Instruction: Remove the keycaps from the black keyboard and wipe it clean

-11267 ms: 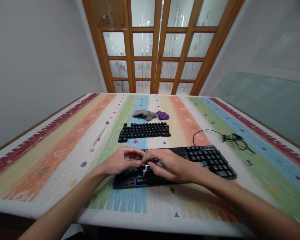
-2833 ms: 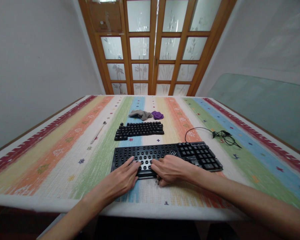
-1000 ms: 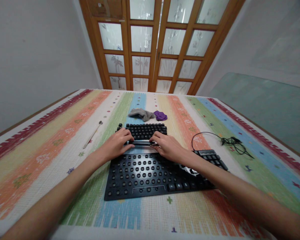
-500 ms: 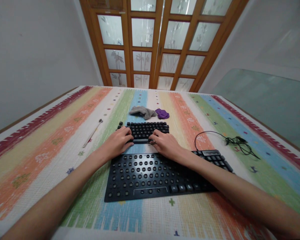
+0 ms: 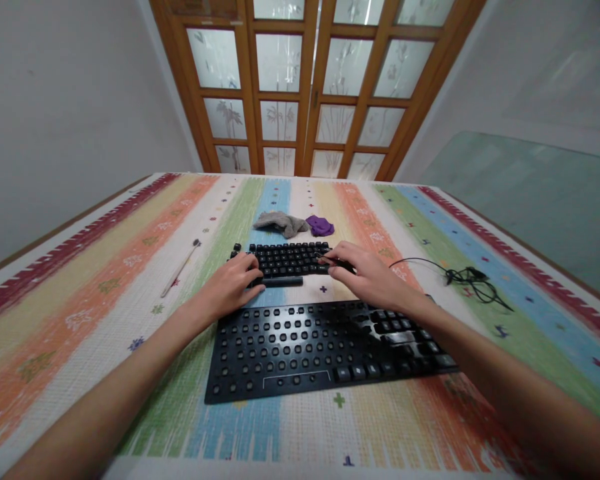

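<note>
Your right hand (image 5: 363,270) has moved off the spacebar (image 5: 284,282), fingers gripping a small dark tool (image 5: 347,266); your left hand (image 5: 231,283) pinches the spacebar's end. Loose keycaps (image 5: 290,257) sit beyond the keyboard (image 5: 280,337); right-side caps (image 5: 357,373) remain.

A thin dark tool (image 5: 344,265) is resting in your right hand (image 5: 364,273). A long black spacebar (image 5: 284,282) is lying at your left hand (image 5: 230,285), black keycaps (image 5: 293,258) sitting in rows just beyond.

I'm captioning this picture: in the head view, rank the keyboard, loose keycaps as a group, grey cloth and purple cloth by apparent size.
1. keyboard
2. loose keycaps
3. grey cloth
4. purple cloth
</note>
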`<state>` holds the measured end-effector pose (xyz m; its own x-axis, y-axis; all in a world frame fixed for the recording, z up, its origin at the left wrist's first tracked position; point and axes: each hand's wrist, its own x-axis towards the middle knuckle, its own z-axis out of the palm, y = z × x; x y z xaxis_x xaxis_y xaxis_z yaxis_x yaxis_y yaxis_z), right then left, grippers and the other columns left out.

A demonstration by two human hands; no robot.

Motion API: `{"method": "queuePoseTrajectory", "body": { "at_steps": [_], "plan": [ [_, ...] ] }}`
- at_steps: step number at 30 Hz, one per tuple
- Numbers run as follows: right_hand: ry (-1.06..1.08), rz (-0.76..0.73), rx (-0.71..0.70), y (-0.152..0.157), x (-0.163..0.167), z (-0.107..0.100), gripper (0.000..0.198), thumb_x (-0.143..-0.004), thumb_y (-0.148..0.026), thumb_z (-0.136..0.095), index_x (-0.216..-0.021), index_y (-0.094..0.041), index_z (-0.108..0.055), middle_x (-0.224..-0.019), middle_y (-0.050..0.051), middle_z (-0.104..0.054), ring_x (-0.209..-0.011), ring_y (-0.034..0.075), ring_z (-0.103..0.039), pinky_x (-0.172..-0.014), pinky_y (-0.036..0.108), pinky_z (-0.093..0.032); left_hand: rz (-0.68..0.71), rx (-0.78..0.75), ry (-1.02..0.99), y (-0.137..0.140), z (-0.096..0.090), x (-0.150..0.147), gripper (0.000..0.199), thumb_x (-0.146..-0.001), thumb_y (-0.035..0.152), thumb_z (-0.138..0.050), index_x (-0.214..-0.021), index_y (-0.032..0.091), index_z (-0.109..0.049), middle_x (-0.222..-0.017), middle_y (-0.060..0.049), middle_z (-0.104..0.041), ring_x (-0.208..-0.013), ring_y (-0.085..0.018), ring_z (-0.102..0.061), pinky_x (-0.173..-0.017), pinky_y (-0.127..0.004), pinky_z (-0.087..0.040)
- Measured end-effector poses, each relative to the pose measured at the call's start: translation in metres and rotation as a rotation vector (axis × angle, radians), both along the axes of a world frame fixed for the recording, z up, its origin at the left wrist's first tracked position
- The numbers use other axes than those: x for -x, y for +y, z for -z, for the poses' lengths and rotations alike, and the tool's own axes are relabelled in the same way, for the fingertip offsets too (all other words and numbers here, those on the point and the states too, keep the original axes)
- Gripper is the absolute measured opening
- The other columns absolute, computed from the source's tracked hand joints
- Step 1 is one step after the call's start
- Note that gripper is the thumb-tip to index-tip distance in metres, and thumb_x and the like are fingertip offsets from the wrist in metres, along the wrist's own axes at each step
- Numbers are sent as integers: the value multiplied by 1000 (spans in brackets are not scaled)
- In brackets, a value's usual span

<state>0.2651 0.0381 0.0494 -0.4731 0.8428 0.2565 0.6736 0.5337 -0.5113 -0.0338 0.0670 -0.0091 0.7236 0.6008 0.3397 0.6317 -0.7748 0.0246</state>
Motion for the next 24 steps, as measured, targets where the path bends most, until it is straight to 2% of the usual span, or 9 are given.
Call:
{"method": "queuePoseTrajectory", "body": {
  "at_steps": [4, 7, 13, 17, 21, 24],
  "plan": [
    [112, -97, 202, -10, -16, -9, 26, -97, -28, -42, -102, -17, -65, -102, 8, -65, -93, 20, -59, -83, 34, -44, 3, -14, 4, 0, 0, 0, 20, -91, 30, -57, -97, 13, -65, -99, -10, -57, -90, -23, -53, -81, -40, -51],
    [130, -110, 265, -16, -22, -11, 29, -98, -33, -43, -107, -16, -65, -102, 8, -65, -89, 19, -58, -78, 32, -44, 34, -15, 19, -2, -3, -3, 18, -92, 27, -56, -100, 14, -65, -98, -9, -57, -90, -22, -53, -81, -39, -50],
    [103, -126, 203, -28, -24, -11, 26, -99, -33, -44, -104, -17, -64, -101, 8, -65, -93, 19, -59, -82, 32, -45, 122, -16, 50, -4, -6, -16, 19, -95, 24, -50, -102, 16, -67, -100, -10, -58, -91, -21, -53, -80, -36, -49],
    [77, -139, 142, -36, -27, -11, 25, -99, -33, -44, -98, -18, -63, -100, 6, -67, -96, 20, -60, -87, 34, -44, 109, -43, 82, -1, -6, -22, 19, -95, 26, -51, -98, 17, -67, -98, -8, -58, -88, -20, -53, -79, -35, -48],
    [85, -151, 93, -42, -33, -13, 25, -100, -33, -43, -103, -18, -63, -102, 8, -62, -100, 21, -57, -90, 36, -43, 100, -76, 94, 3, -6, -25, 19, -96, 25, -50, -93, 16, -67, -95, -8, -58, -85, -20, -52, -77, -35, -47],
    [88, -112, 97, -48, -37, -15, 28, -100, -36, -43, -102, -17, -64, -98, 7, -57, -93, 20, -56, -85, 34, -45, 94, -101, 101, 4, -6, -26, 21, -96, 26, -50, -91, 15, -67, -94, -9, -58, -84, -21, -52, -75, -35, -47]
  ]
}}
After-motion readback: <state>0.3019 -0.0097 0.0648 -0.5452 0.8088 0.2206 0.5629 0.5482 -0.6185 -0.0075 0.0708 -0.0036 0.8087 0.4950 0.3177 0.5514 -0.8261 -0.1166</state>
